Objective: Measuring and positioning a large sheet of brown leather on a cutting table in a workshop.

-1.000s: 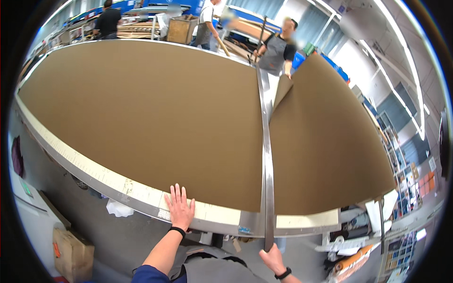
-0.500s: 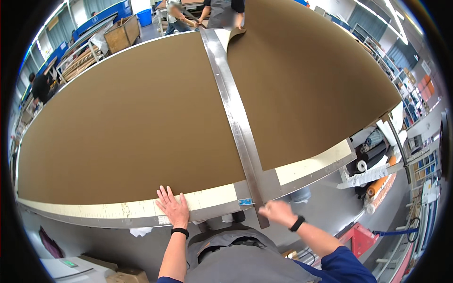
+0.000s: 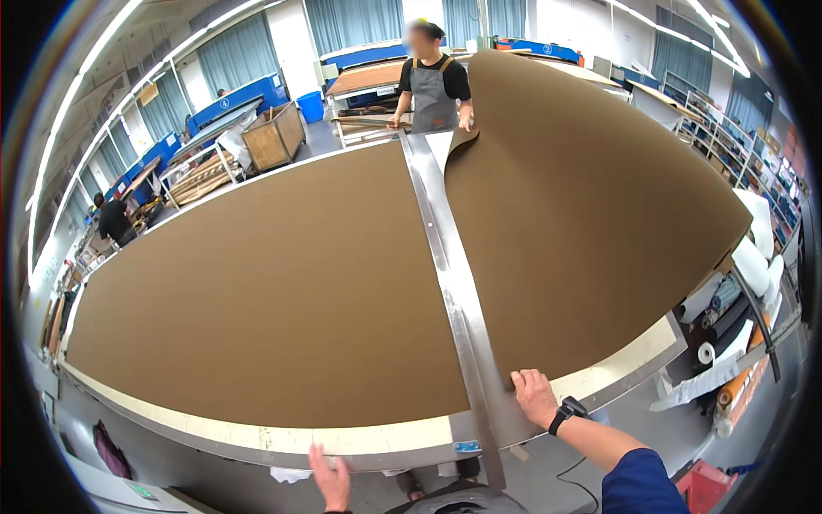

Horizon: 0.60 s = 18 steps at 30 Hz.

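Right hand: here it is, the right hand (image 3: 536,399) at the near corner of the right brown sheet (image 3: 591,223), fingers bent over the edge; whether they pinch it or merely rest there, I can't tell.
Left hand: the left hand (image 3: 332,481) is at the table's (image 3: 377,439) near edge, fingers loosely apart and blurred, nothing visible in them; contact is unclear.
Metal bar: the long bar (image 3: 482,428) runs right across, near end jutting past the edge, probably to give a straight line between the sheets.
Far side: a co-worker (image 3: 437,92) has one hand by the bar's far end, the other at the folded-back corner, apparently keeping it lifted.
Brown sheets: both on the table, plain and matte; the left sheet (image 3: 274,291) lies flat, the right one bulges gently, pale beneath its fold.
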Motion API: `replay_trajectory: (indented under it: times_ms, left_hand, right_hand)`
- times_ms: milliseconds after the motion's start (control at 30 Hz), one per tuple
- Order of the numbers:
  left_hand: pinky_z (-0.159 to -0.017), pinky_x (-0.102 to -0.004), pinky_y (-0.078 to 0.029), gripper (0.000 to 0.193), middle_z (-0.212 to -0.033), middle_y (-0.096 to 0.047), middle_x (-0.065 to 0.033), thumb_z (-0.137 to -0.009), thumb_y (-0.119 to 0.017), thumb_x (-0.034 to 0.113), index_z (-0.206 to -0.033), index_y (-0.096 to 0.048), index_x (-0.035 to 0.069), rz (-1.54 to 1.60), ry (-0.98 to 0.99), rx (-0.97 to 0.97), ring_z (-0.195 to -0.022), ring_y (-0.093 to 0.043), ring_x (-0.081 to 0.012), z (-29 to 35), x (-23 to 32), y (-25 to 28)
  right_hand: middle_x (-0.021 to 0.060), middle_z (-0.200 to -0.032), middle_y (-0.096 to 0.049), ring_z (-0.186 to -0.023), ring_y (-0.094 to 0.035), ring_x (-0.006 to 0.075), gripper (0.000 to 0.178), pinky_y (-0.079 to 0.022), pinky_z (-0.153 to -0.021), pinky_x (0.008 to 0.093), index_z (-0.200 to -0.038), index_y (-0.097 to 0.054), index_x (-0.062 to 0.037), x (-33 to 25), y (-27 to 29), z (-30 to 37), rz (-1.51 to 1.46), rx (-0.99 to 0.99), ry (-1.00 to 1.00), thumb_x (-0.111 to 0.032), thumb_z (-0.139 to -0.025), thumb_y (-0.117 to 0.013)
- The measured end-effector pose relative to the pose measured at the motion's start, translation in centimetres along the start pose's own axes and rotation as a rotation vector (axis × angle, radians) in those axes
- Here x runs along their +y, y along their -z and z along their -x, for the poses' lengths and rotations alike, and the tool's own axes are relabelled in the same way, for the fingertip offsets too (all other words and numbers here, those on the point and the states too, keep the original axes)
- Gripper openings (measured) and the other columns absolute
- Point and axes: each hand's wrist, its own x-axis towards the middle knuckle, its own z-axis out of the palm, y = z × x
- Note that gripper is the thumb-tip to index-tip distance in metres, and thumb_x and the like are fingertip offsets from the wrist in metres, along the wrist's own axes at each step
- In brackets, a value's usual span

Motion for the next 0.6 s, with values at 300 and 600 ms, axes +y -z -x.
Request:
replay_trajectory:
  times_ms: [300,600]
  left_hand:
    - [-0.104,-0.0436,-0.036,0.046,-0.127,-0.051,-0.0271,-0.089,-0.06,0.017,-0.126,-0.048,-0.008,-0.322,0.484,0.204,-0.119,-0.047,-0.0394,16.4,-6.4,8.7]
    - [-0.088,-0.0437,-0.048,0.045,-0.101,-0.066,-0.028,-0.08,-0.07,0.026,-0.107,-0.062,-0.009,-0.216,0.975,0.15,-0.095,-0.061,-0.0406,39.0,-18.2,10.9]
  right_hand:
    - [0.0106,-0.084,-0.06,-0.085,-0.058,0.0307,0.005,-0.048,-0.074,0.0406,-0.089,-0.062,-0.0054,3.1,2.7,-4.8,-0.346,0.157,-0.275,-0.007,-0.084,-0.06]
    - [0.0114,-0.085,-0.061,-0.084,-0.057,0.0315,0.008,-0.047,-0.073,0.0399,-0.091,-0.061,-0.0019,-6.3,14.4,-10.8,-0.365,0.251,-0.079,-0.001,-0.083,-0.062]
